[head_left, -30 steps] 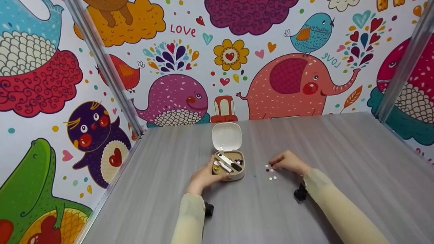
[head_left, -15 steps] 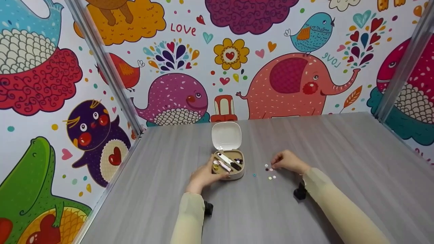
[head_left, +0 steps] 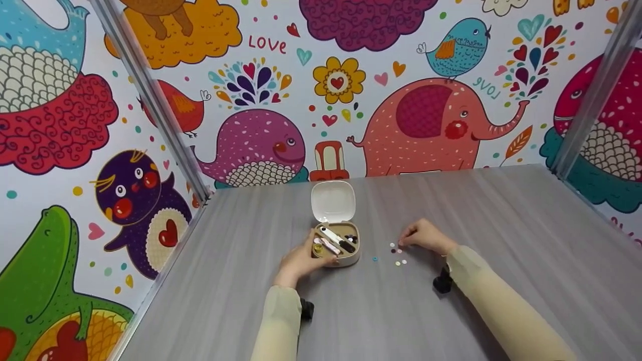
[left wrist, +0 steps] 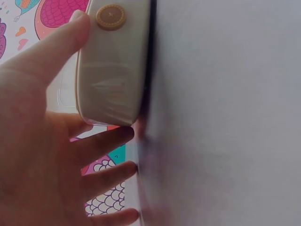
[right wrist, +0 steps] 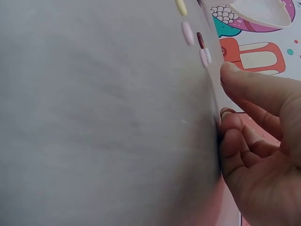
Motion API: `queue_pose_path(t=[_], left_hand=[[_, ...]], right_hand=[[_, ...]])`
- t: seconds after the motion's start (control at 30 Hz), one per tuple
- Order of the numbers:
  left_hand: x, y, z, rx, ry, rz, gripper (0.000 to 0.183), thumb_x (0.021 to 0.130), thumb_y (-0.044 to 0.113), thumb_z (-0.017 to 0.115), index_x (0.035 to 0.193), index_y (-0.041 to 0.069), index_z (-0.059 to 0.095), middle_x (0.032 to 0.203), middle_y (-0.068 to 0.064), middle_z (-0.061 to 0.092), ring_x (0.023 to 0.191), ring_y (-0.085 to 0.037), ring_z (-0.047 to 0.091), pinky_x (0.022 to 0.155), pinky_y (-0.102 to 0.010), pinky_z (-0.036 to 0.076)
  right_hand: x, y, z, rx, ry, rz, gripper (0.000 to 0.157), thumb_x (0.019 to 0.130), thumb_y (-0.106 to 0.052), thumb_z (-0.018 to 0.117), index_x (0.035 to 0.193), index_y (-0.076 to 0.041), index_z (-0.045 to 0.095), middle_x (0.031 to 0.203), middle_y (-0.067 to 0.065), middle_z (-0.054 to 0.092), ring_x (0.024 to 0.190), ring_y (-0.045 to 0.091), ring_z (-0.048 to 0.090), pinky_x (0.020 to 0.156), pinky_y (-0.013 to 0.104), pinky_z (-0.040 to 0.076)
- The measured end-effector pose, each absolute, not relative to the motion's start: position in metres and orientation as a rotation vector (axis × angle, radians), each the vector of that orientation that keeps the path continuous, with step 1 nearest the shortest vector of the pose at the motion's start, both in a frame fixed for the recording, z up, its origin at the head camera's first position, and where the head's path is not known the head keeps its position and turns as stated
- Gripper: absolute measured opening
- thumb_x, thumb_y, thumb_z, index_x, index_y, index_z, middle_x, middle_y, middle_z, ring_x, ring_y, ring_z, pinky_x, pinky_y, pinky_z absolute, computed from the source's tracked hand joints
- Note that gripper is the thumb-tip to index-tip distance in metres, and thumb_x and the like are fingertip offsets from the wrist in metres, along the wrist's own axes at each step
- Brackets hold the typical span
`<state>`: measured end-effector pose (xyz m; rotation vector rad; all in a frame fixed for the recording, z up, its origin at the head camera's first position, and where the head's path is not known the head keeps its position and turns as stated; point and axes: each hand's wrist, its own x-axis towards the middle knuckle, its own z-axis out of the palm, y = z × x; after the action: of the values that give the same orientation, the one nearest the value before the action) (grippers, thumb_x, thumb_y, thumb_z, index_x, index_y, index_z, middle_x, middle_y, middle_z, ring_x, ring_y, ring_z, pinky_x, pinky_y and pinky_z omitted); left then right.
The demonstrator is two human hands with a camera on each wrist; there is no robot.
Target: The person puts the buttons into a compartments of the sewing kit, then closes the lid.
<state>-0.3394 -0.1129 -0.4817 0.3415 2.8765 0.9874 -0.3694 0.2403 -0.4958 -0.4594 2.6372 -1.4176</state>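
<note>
My left hand (head_left: 298,261) holds an open cream sewing box (head_left: 350,261) at its near left side. In the left wrist view the thumb lies by a round tan button-shaped clasp (left wrist: 111,17) on the box wall, with other fingers at its side. My right hand (head_left: 426,238) is low over the table beside several small buttons. Its fingers are bent in the right wrist view; a brown edge shows at one fingertip, and whether a button is held there is unclear. Nearby lie a white button (head_left: 392,244), a pink button (head_left: 399,251), a yellow button (head_left: 397,263) and a blue button (head_left: 374,258).
Inside the box, compartments hold a white and black tool (head_left: 333,236), a gold round piece (head_left: 318,247) and dark small pieces (head_left: 352,238). Its white lid (head_left: 333,201) stands raised behind. The grey table (head_left: 241,235) meets printed walls and metal posts (head_left: 592,100).
The right fingertips have shifted slightly away from the loose buttons; a dark spot seen at them one second ago is out of sight. The left hand stays on the box.
</note>
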Motion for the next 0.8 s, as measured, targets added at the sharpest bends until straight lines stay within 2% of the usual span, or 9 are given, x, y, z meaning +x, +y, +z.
queue_pose_path(t=[0.13, 0.27, 0.47, 0.67, 0.8], left_hand=[[-0.339, -0.113, -0.482, 0.346, 2.874, 0.982, 0.106, 0.078, 0.062, 0.070, 0.155, 0.010, 0.021, 0.146, -0.024, 0.041, 0.127, -0.043, 0.045, 0.101, -0.058, 0.035], [-0.339, -0.113, -0.481, 0.340, 2.871, 0.975, 0.105, 0.078, 0.061, 0.070, 0.155, 0.010, 0.020, 0.147, -0.024, 0.040, 0.128, -0.043, 0.044, 0.102, -0.058, 0.034], [-0.339, -0.113, -0.481, 0.356, 2.863, 0.988, 0.105, 0.079, 0.059, 0.070, 0.155, 0.008, 0.020, 0.145, -0.026, 0.042, 0.126, -0.042, 0.046, 0.101, -0.055, 0.037], [-0.338, -0.113, -0.479, 0.349, 2.847, 1.009, 0.105, 0.079, 0.058, 0.071, 0.155, 0.009, 0.019, 0.146, -0.025, 0.040, 0.127, -0.042, 0.045, 0.102, -0.055, 0.037], [-0.338, -0.113, -0.480, 0.342, 2.851, 1.001, 0.105, 0.078, 0.059, 0.071, 0.155, 0.010, 0.020, 0.145, -0.025, 0.042, 0.126, -0.043, 0.046, 0.101, -0.056, 0.036]], right_hand=[[-0.370, 0.241, -0.492, -0.456, 2.642, -1.441, 0.013, 0.086, -0.007, 0.071, 0.086, 0.005, 0.075, 0.074, 0.008, 0.067, 0.061, 0.013, 0.051, 0.055, 0.023, 0.043], [-0.370, 0.242, -0.484, -0.460, 2.649, -1.459, 0.017, 0.088, -0.008, 0.068, 0.091, 0.007, 0.075, 0.085, 0.017, 0.071, 0.067, 0.021, 0.058, 0.060, 0.028, 0.050], [-0.372, 0.243, -0.471, -0.335, 2.680, -1.459, 0.018, 0.088, -0.012, 0.067, 0.093, 0.003, 0.076, 0.089, 0.010, 0.072, 0.073, 0.018, 0.054, 0.064, 0.028, 0.046], [-0.371, 0.244, -0.457, -0.363, 2.683, -1.480, 0.022, 0.089, -0.011, 0.067, 0.098, 0.007, 0.074, 0.093, 0.014, 0.072, 0.076, 0.021, 0.054, 0.066, 0.029, 0.045], [-0.377, 0.246, -0.457, -0.321, 2.714, -1.460, 0.021, 0.090, -0.015, 0.067, 0.097, 0.003, 0.075, 0.094, 0.013, 0.072, 0.075, 0.021, 0.054, 0.064, 0.027, 0.045]])
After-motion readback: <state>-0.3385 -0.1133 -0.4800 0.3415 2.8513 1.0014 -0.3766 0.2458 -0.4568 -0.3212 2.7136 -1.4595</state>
